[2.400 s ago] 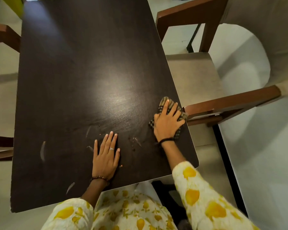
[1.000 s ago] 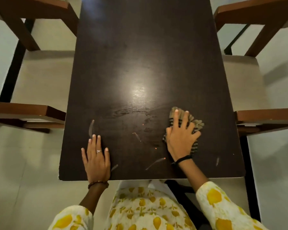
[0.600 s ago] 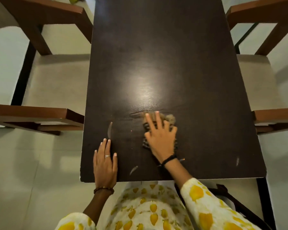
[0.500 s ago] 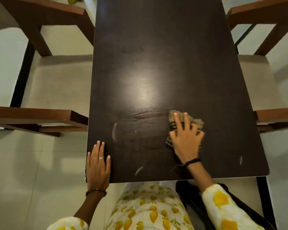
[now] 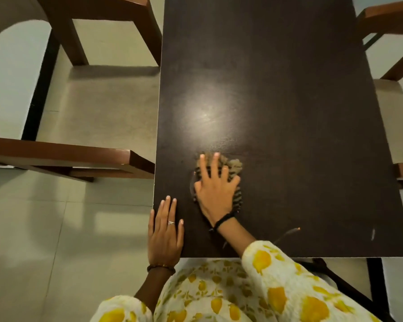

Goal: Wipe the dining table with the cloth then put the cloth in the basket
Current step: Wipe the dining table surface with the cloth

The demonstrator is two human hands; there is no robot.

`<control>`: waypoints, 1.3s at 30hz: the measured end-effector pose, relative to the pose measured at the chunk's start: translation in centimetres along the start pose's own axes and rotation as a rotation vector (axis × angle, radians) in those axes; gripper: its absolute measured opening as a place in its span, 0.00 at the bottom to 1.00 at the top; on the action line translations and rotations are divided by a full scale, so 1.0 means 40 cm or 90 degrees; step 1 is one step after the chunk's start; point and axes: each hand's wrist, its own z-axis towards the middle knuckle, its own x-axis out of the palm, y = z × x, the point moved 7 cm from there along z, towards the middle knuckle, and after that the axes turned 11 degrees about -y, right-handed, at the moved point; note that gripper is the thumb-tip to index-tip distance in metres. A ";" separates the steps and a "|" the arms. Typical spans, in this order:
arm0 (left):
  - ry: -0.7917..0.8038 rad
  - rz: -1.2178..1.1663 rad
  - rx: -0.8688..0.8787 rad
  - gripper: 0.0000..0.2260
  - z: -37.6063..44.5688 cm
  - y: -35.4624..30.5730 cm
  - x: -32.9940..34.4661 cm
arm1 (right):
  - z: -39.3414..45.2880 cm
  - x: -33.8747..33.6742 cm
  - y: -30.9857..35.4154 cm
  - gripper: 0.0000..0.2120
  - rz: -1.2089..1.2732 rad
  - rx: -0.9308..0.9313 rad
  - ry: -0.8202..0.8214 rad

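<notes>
The dark brown dining table (image 5: 289,101) fills the middle of the head view. A striped brown cloth (image 5: 233,164) lies bunched on it near the front left. My right hand (image 5: 215,190) presses flat on the cloth with fingers spread, covering most of it. My left hand (image 5: 165,231) rests flat at the table's front left corner, fingers together, holding nothing. A few pale streaks (image 5: 372,234) mark the tabletop near the front right edge. No basket is in view.
A wooden chair with a pale seat (image 5: 98,108) stands at the table's left side, its armrest (image 5: 63,154) close to the edge. Another chair (image 5: 391,17) shows at the right. Pale floor tiles (image 5: 44,240) lie around. My yellow-patterned clothing is below the front edge.
My right hand has slid the cloth back to the left, toward my left hand. The view has shifted right. My left hand stays at the front left corner.
</notes>
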 end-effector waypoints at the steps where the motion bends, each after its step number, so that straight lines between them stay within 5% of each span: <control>1: 0.000 0.003 0.002 0.22 -0.001 0.000 0.000 | 0.002 0.000 0.042 0.30 -0.001 -0.055 -0.004; 5: 0.002 -0.004 0.005 0.22 0.000 0.001 -0.001 | 0.006 -0.005 0.026 0.29 0.005 -0.168 -0.049; 10: 0.008 -0.018 -0.004 0.22 0.002 0.000 -0.003 | 0.012 -0.013 -0.229 0.29 -0.019 0.043 -0.041; 14: 0.018 -0.031 -0.012 0.21 0.000 0.000 0.002 | 0.002 -0.010 -0.211 0.30 -0.075 0.137 0.006; 26: -0.051 -0.189 -0.046 0.26 0.001 -0.005 -0.033 | 0.100 0.021 0.212 0.31 0.025 -0.134 0.072; 39: -0.085 -0.245 -0.057 0.26 -0.002 0.002 -0.043 | -0.040 0.017 0.208 0.26 0.113 -0.582 0.058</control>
